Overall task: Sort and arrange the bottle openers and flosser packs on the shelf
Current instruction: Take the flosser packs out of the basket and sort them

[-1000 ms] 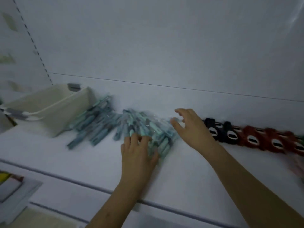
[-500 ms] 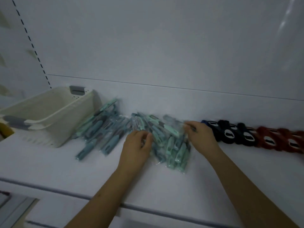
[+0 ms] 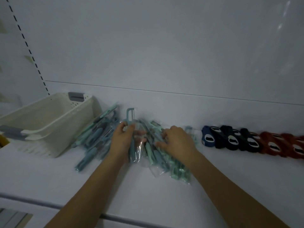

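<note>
The left hand (image 3: pixel 121 142) is curling its fingers round one clear-wrapped flosser pack (image 3: pixel 132 145), holding it upright-ish over the teal heap of flosser packs (image 3: pixel 158 150) in the middle of the white shelf (image 3: pixel 131 195). The right hand (image 3: pixel 177 142) is lying on that heap just beside it, fingers spread and pressing down, though it's too dim to tell if it's pinching anything. Further out, a cream basket (image 3: pixel 54 129) is sitting left of the heap and a row of dark and red bottle openers (image 3: pixel 256 142) is lining the back wall on the right.

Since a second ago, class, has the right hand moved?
Yes. The right hand left the black bottle openers, shifting left onto the flosser packs.
</note>
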The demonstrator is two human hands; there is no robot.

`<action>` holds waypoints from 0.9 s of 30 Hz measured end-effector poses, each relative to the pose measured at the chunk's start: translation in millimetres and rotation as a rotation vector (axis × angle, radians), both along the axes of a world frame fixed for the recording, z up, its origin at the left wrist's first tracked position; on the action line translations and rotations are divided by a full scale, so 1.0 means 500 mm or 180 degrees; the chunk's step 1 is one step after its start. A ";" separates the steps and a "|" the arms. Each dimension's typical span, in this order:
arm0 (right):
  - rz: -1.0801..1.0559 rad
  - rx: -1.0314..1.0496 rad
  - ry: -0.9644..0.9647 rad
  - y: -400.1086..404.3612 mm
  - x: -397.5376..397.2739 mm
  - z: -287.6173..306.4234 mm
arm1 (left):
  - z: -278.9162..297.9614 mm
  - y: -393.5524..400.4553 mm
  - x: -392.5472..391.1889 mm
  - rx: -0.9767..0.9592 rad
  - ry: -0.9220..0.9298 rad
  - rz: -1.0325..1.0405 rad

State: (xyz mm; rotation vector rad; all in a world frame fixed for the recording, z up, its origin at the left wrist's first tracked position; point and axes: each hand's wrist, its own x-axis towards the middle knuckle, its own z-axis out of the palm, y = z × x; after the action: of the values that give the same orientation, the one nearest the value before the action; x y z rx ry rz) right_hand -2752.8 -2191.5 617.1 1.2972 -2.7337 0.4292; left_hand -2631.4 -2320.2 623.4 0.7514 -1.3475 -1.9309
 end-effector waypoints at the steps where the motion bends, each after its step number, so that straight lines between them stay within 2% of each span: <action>1: -0.0013 0.0142 0.0246 -0.009 0.000 -0.014 | -0.009 -0.003 0.001 0.0074 0.0012 0.0008; 3: -0.0156 -0.0151 0.0303 -0.016 -0.001 -0.024 | -0.027 -0.010 -0.003 0.0209 -0.0093 0.0000; 5: -0.0350 -0.0826 0.0005 -0.010 -0.012 -0.022 | -0.037 -0.015 -0.011 0.0227 -0.0285 0.0057; 7: -0.0191 -0.1426 -0.0157 0.001 -0.022 -0.017 | -0.041 -0.025 -0.020 0.0355 -0.0294 -0.0057; 10: 0.0875 -0.1396 -0.0374 0.012 0.007 0.002 | -0.031 -0.029 -0.018 0.0688 -0.0022 -0.0448; 11: 0.1081 -0.1368 -0.0544 0.013 0.021 0.008 | -0.035 -0.029 -0.018 0.0668 0.0064 -0.0395; 13: 0.1040 -0.1382 -0.0724 0.014 0.036 0.015 | -0.042 -0.028 -0.013 0.0575 0.0283 -0.0147; 14: 0.0908 -0.1225 -0.0635 0.015 0.038 0.017 | -0.048 -0.031 -0.011 0.0529 0.0375 -0.0073; 16: 0.0640 -0.0457 -0.0227 0.024 0.038 0.015 | -0.052 -0.036 -0.005 0.0567 0.0431 0.0114; 19: 0.0658 0.0460 0.0233 0.033 0.048 0.007 | -0.048 -0.047 -0.002 0.0585 0.0128 0.0351; 23: 0.0619 0.0997 0.0515 0.042 0.053 0.029 | -0.043 -0.043 0.002 0.0445 -0.0119 0.0283; 27: 0.0692 0.1239 0.0286 0.055 0.054 0.036 | -0.039 -0.031 0.004 0.0502 -0.0024 0.0072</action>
State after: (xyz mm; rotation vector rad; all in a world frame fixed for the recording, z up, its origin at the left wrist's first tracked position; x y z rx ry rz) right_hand -2725.9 -2164.1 634.9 1.6626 -2.6975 -0.1587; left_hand -2629.5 -2335.8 603.9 0.8466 -1.1959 -2.0355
